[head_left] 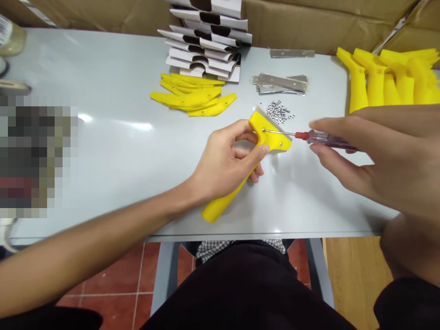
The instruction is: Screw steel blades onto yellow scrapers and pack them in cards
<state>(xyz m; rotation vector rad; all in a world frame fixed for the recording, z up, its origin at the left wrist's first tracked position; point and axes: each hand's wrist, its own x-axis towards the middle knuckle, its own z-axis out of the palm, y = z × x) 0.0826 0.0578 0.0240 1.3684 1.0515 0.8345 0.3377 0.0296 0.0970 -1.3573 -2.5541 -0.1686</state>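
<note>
Screwdriver (325,139) on yellow scraper (273,140)

The left hand (228,158) holds the scraper over the table (120,165) — fingers curled around its neck. The right hand (395,156) pinches the screwdriver's handle, tip at a screw (263,130) — loose fasteners (277,111) lie nearby.

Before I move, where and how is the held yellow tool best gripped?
Probably by the free end of the yellow tool's handle, coming from the near side: it sticks out below the left hand, away from the metal strip and screwdriver.
</note>
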